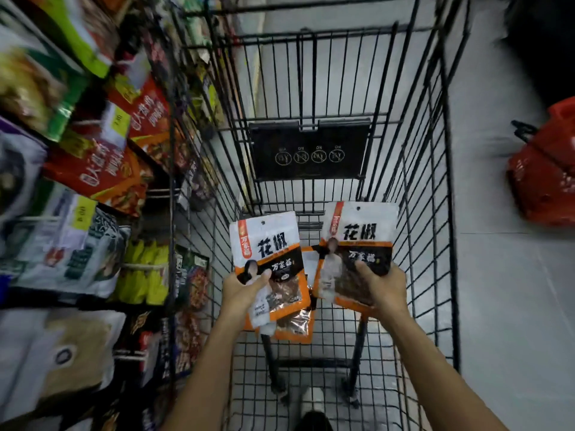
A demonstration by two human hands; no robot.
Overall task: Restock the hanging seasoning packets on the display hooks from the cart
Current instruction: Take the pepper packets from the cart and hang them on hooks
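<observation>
Left hand: the left hand (245, 287) is closed round the lower half of the left packet (267, 244), with the thumb laid across the front and the fingers curled behind.
Right hand: the right hand (384, 283) is closed the same way on the right packet (361, 231), which is pinched at its lower edge.
Packets: both are held upright and side by side above the cart (417, 244), labels turned to the camera. Each top edge, with its punched hole, is left free, probably so the packet can be slipped straight onto a hook.
Stock left: spare packets (295, 328) of the same kind are seen under the left packet. Whether they are held or lie on the cart floor cannot be told.
Display: the display hooks (137, 265) are blurred at the left, just beside the cart, and are crowded with hanging goods (102, 172).
Step in hand: two packets are judged lifted out and not yet hung; a turn to the left is called for.
Risk: the small holes may be missed on a crowded rack.
Aisle: a red basket (544, 175) is set on the floor to the right, well apart.
</observation>
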